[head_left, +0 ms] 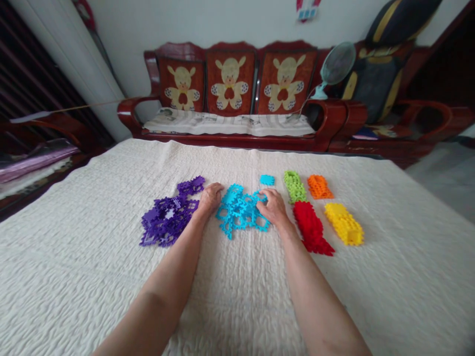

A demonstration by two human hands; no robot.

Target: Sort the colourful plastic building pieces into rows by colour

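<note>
A loose pile of light blue interlocking plastic tiles (243,210) lies between my hands, many of them with cut-out middles. My left hand (211,199) rests at the pile's left edge, fingers loosely bent and apart, with nothing visible in them. At the right edge, my right hand (273,206) has thumb and forefinger around a blue tile (261,197) in the pile. One solid blue tile (267,180) lies apart, just beyond my right hand. Left of my left hand is a heap of purple tiles (166,220), with a smaller purple group (191,185) behind it.
To the right lie stacked tiles: green (295,187), orange (319,187), red (311,227) and yellow (344,224). A cream quilted cloth (237,296) covers the table. Beyond its far edge stands a wooden sofa (222,142) with a small fan (337,64).
</note>
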